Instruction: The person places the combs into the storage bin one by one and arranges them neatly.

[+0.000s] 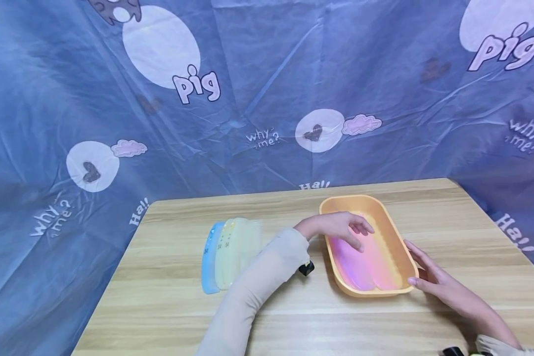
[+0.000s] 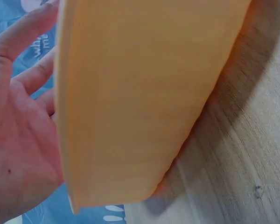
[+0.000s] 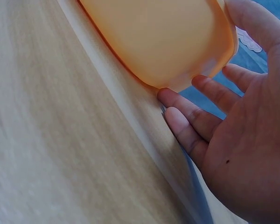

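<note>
An orange plastic basin stands on the table, with flat pink and purple translucent pieces lying inside it. My left hand is over the basin, its fingers loosely bent and nothing between them. In the left wrist view, the basin's outer wall hides part of that hand. My right hand holds the basin's near right corner, thumb at the rim and fingers against the outer side. The right wrist view shows those fingertips touching the wall. Left of the basin lie flat curved blue and pale yellow pieces with small printed marks.
The wooden table ends at a back edge against a blue printed cloth. Small black objects are at the left wrist and at the right wrist near the front edge.
</note>
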`<state>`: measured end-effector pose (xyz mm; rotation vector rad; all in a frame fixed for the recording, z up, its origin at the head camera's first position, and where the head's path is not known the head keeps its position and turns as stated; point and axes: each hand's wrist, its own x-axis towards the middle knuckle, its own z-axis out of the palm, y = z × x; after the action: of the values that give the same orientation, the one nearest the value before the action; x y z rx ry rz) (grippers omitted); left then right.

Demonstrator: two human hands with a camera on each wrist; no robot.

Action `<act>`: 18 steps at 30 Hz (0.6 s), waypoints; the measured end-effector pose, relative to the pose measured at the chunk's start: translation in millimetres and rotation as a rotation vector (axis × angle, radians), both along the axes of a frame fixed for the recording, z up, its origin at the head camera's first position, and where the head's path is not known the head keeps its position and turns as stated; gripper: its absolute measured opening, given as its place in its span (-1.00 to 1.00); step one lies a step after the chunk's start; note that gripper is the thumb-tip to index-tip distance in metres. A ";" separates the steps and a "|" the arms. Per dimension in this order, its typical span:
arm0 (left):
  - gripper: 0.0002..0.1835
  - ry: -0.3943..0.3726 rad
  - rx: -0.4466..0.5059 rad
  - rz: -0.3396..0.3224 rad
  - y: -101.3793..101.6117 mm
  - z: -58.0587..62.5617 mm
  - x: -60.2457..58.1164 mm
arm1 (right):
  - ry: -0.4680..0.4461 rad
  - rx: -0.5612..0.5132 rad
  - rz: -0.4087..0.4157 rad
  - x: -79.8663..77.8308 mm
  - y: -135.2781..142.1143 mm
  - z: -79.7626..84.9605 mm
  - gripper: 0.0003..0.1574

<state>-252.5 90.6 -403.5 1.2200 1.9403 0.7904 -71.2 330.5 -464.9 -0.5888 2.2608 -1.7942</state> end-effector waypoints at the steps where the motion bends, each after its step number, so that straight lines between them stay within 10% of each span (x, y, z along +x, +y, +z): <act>1: -0.41 0.007 -0.015 -0.014 1.0 -0.7 0.6 | -0.006 0.001 -0.001 0.2 0.1 -0.2 -0.02; 18: -0.47 -0.006 -0.184 -0.096 15.0 -8.7 3.1 | 0.033 -0.012 0.006 -0.5 0.8 -1.9 0.00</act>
<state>-249.4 105.6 -412.2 1.1879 1.8884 0.5525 -71.7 331.3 -466.8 -0.6312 2.2689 -1.8092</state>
